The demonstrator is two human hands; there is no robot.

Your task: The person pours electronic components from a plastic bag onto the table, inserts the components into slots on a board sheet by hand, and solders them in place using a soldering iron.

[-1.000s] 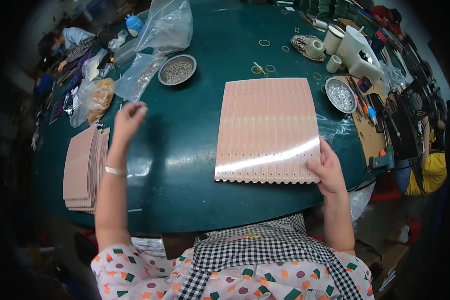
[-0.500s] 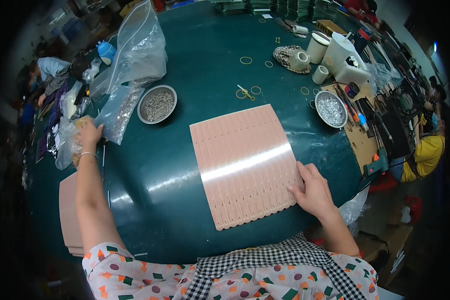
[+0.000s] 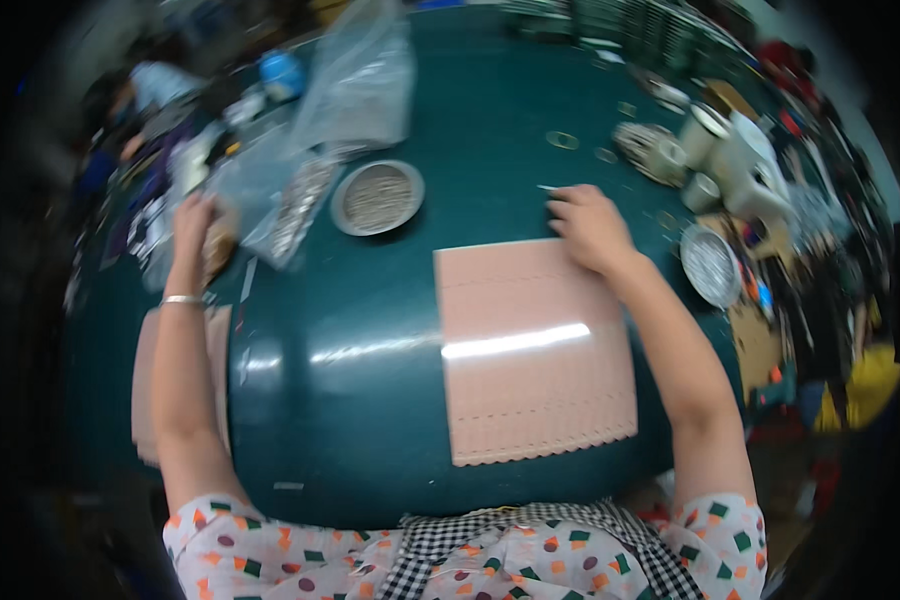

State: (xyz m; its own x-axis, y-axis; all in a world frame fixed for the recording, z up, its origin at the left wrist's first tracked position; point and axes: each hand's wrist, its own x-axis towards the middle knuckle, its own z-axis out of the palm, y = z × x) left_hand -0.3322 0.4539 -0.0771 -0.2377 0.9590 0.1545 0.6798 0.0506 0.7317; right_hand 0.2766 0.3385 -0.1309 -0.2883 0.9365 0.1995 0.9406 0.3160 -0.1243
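My left hand (image 3: 195, 222) is closed, blurred by motion, on a clear plastic bag with a brownish bundle (image 3: 222, 245) in it, at the left of the table. My right hand (image 3: 585, 225) reaches past the far edge of a sheet of pink strips (image 3: 530, 295) laid side by side, its fingers bent down toward the table. A small white tip (image 3: 547, 187) shows at its fingertips, where small yellow-handled scissors lay earlier. The rest of them is hidden, and whether the fingers grip them cannot be told.
A metal bowl of small grey pieces (image 3: 378, 198) stands between the hands, beside large clear bags (image 3: 360, 90). More pink strips (image 3: 220, 350) lie under my left forearm. At right are a bowl of shiny pieces (image 3: 710, 265), white containers (image 3: 755, 170) and tools. Other people sit around the table.
My right hand has left the right edge of the pink strips and moved to their far side. My left hand stays at the bag, its fingers now curled. The view has turned left.
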